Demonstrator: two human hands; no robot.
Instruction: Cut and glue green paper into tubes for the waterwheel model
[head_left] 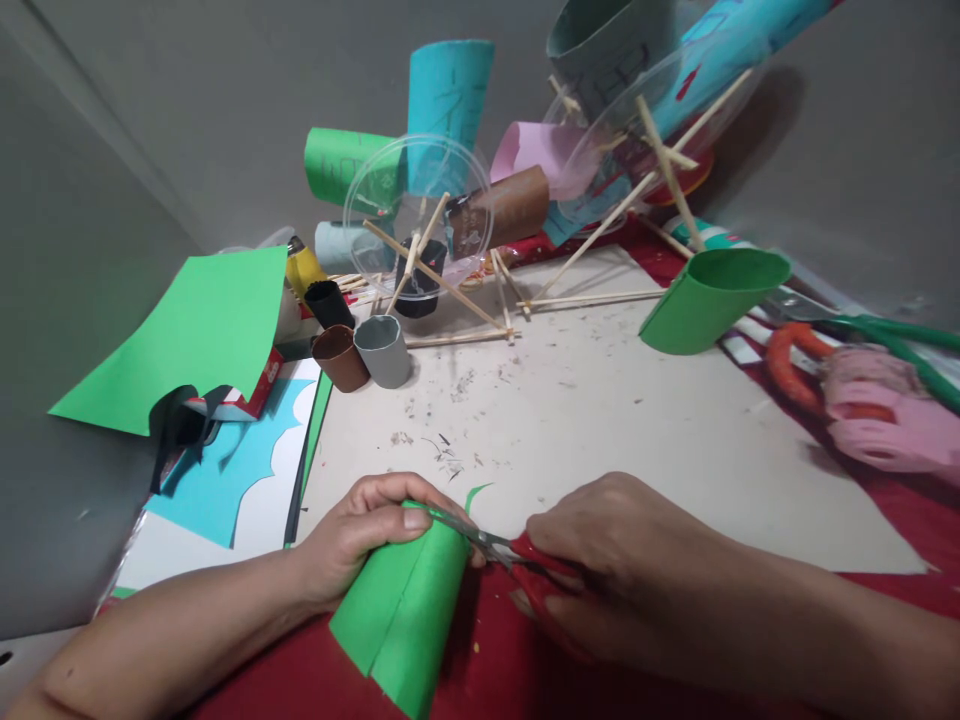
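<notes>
The left hand [382,525] is curled around a green paper roll [412,610], thumb on the near side and fingers folded over behind its upper rim. The roll lies at a slant below that hand, with a lengthwise seam along its side. The right hand [600,560] is closed round the red handles of a pair of scissors [495,547], whose blades reach across to the roll's upper rim, near the left thumb. How far apart the blades stand is hard to tell.

Just beyond the fingertips, a curved green paper sliver [477,493] lies at the edge of a pale board [570,420]; under the hands is a red cloth [300,670].

Farther out ahead of the left hand, a grey tube [384,355] and a brown tube [339,358] stand side by side, with a black tube [328,305] just behind. To that hand's left are a blue scalloped paper [251,450] and, above it, a bright green sheet [202,320].

Well ahead of both hands, a clear disc [457,190] stands among crossed wooden sticks, with a tall blue tube [448,100] behind it. Beyond the right hand, a slanted green tube [697,315] stands on the board; right of it lie an orange handle [784,362] and a pink roll [885,440].
</notes>
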